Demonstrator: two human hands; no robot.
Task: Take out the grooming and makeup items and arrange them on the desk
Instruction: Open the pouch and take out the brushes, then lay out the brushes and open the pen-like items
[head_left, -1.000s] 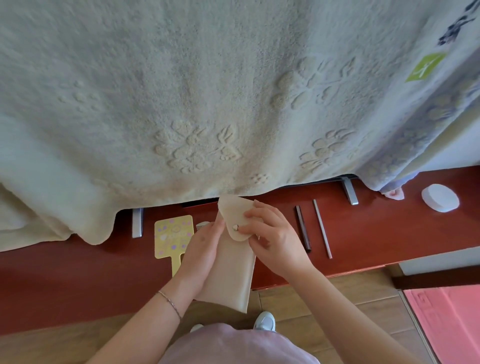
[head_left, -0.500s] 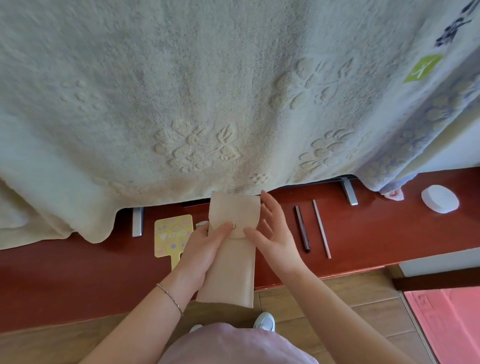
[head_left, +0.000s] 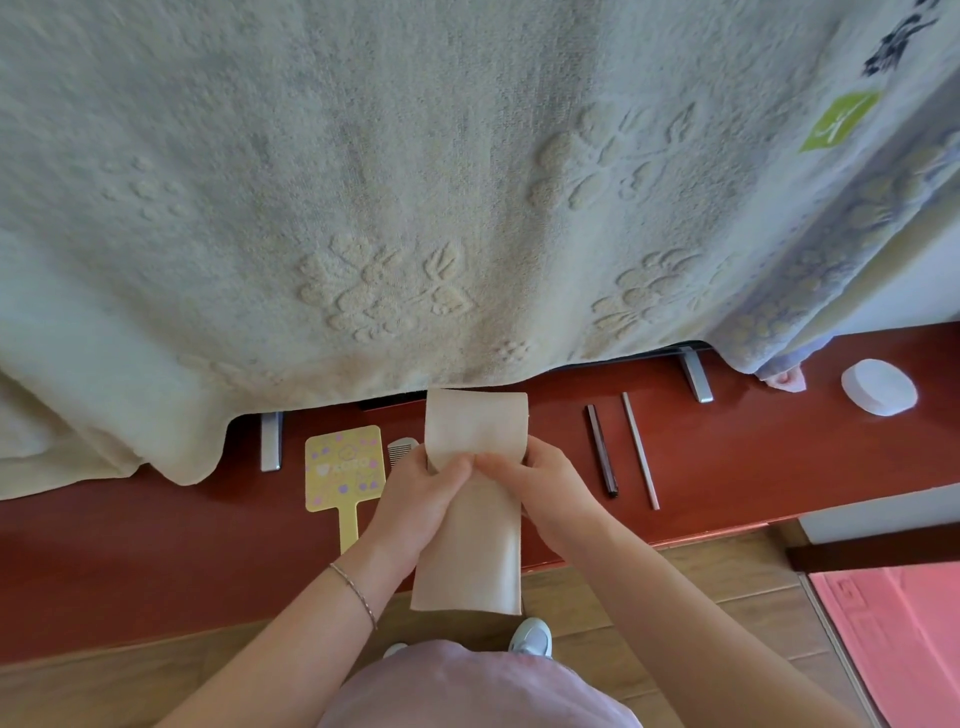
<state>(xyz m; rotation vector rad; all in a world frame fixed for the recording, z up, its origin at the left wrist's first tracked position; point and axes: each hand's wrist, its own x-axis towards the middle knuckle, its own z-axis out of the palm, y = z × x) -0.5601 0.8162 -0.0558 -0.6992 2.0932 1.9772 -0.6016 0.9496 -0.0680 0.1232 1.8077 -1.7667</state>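
A: What lies furthest left of the pouch on your desk (head_left: 130, 545)?

B: A yellow hand mirror (head_left: 344, 470) lies flat there, its handle pointing toward you. Just right of the mirror, a small comb (head_left: 401, 450) peeks out beside your left hand; most of it is hidden.

A: And my left hand?

B: Your left hand (head_left: 415, 506) grips the left edge of the beige pouch (head_left: 470, 519), thumb pressed on the front near the mouth. A thin bracelet (head_left: 355, 592) sits on that wrist.

A: Where is the pouch itself?

B: You hold it upright over the desk's front edge, between both hands. Its flap stands open above your thumbs, reaching up to the hem of the cream blanket (head_left: 415, 182) that hangs behind it. Its lower end hangs past the desk edge, over the wooden floor.

A: My right hand?

B: Your right hand (head_left: 553, 493) clasps the pouch's right edge, its thumb meeting the left thumb on the front.

A: What is right of the pouch?

B: A dark pencil (head_left: 601, 449) lies flat on the desk, and just right of it, apart, a paler thin stick (head_left: 640, 450), nearly parallel. Well right of the pouch, near the desk's far end, sits a white oval case (head_left: 879, 387).
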